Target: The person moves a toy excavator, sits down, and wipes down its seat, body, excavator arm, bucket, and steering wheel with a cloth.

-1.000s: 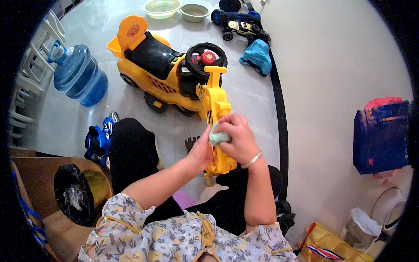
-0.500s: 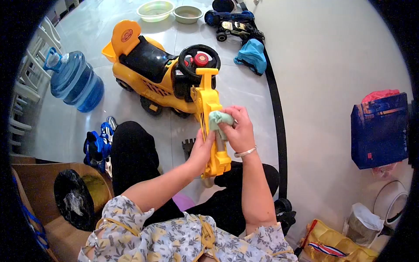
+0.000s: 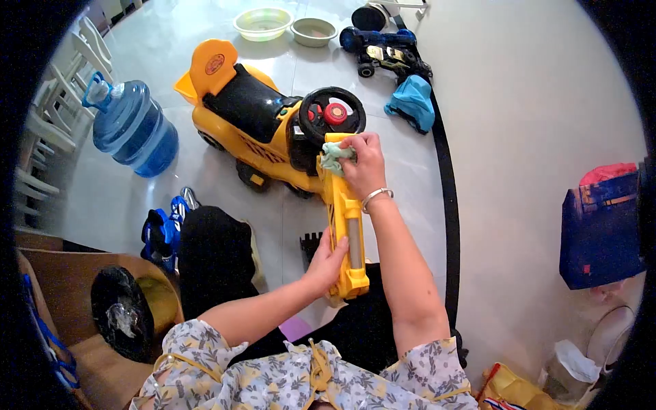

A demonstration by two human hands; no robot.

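Where the right hand (image 3: 365,167) is: at the top of the yellow digger arm (image 3: 336,198), fingers closed on a mint-green cloth (image 3: 333,161) pressed against the plastic.
Left hand (image 3: 326,265): gripping the digger arm's lower part, thumb laid over it beside the grey cylinder (image 3: 354,242).
Digger arm: at the front of the yellow ride-on toy (image 3: 239,140), its upper end near the black steering wheel (image 3: 333,115), its lower end between the person's legs.
Toothed black piece (image 3: 309,247): just beyond the left hand.
Floor, far side: two basins (image 3: 263,26) side by side; a toy truck (image 3: 384,57) and a bright blue cloth item (image 3: 412,102) along the black strip (image 3: 447,184).
Floor, left side: a blue water jug (image 3: 135,130) standing near white chairs (image 3: 58,126).
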